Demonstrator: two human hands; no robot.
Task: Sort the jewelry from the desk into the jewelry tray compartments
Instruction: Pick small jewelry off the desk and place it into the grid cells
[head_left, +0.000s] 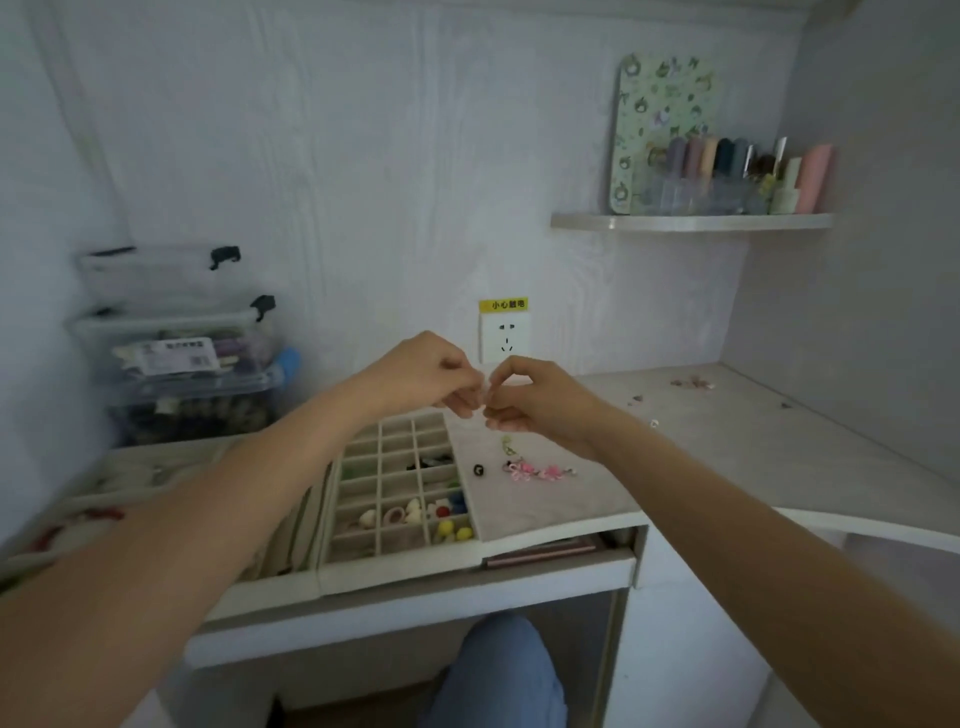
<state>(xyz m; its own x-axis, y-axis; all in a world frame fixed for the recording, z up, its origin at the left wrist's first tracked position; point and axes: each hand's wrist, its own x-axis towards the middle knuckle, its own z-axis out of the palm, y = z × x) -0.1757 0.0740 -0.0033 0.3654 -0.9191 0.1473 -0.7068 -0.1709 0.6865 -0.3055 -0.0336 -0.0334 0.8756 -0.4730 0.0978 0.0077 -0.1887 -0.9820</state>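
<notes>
Desk (727, 441) runs corner to corner, and one jewelry tray (363, 564) sits at its front edge so the open grid faces up within easy reach. A second tray-like organiser (130, 483) lies at 9 o'clock from it, blurred, contents unclear. Two clear storage boxes (182, 353) are stacked at 10 o'clock, out of the work zone. One shelf (691, 222) at 1 o'clock holds bottles and a patterned board.

Both hands are raised above the far end of the tray, knuckles nearly touching. Left hand (431, 374) and right hand (530, 397) each have fingers curled with tips pinched together toward the other hand, probably working one tiny piece between them, maybe a clasp or stud. The piece itself is too small to make out.

Still loose on the desk, at 3 o'clock from the tray: one pink chain (540, 472), one black bead (478, 471), one green charm (507, 446). A scatter of small bits (693, 383) lies further off at 2 o'clock, count unclear. The tray's near compartments already hold coloured pieces, roughly eight, so sorting looks partway done.
</notes>
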